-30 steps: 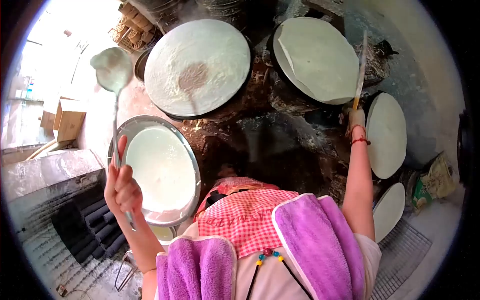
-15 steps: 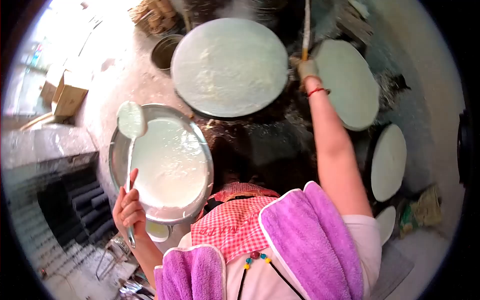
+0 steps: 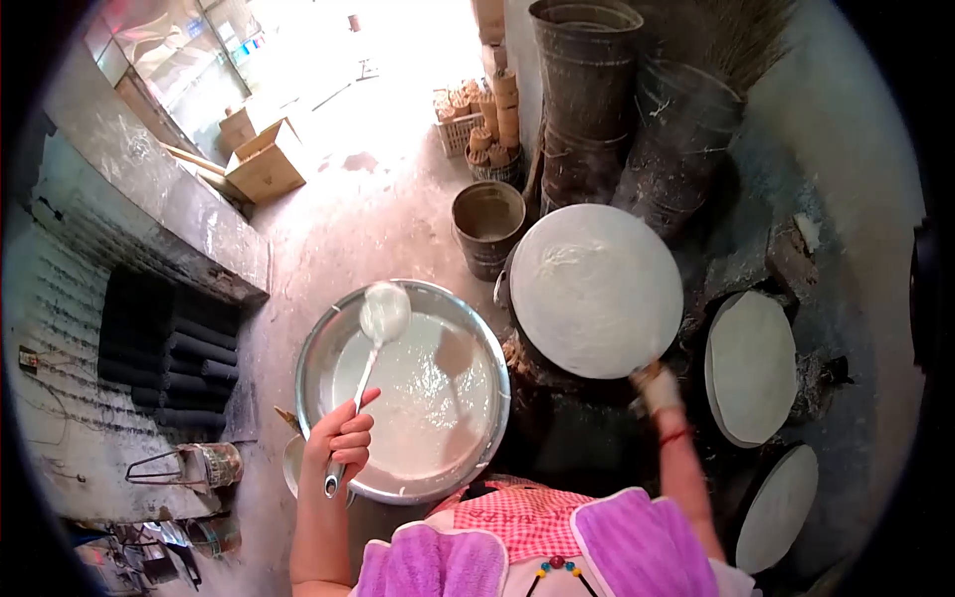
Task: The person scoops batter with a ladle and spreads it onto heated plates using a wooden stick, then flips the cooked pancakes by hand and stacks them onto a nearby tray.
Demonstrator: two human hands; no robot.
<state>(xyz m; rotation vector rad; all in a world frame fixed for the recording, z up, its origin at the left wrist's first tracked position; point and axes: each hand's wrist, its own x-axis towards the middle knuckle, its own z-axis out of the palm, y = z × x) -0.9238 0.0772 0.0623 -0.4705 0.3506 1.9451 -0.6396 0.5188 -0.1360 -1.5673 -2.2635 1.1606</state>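
My left hand is closed around the handle of a metal ladle. The ladle's bowl is coated in white batter and hangs over the far part of a wide metal basin. White batter fills much of that basin. At the near right edge of a round griddle, covered by a pale layer, is my gloved right hand. Its fingers are wrapped round a wooden stick; only a short brownish part shows, and the rest is blurred or blends with the pale surface.
Two more pale round surfaces, one upper and one lower, lie at the right. Behind the griddle stand a dark bucket and tall metal drums. Dark cylinders are stacked at left. A cardboard box sits farther back.
The whole view has shifted, showing more of the far floor. My right hand has moved from the griddle's right side to its near right edge. My left hand still holds the ladle up.
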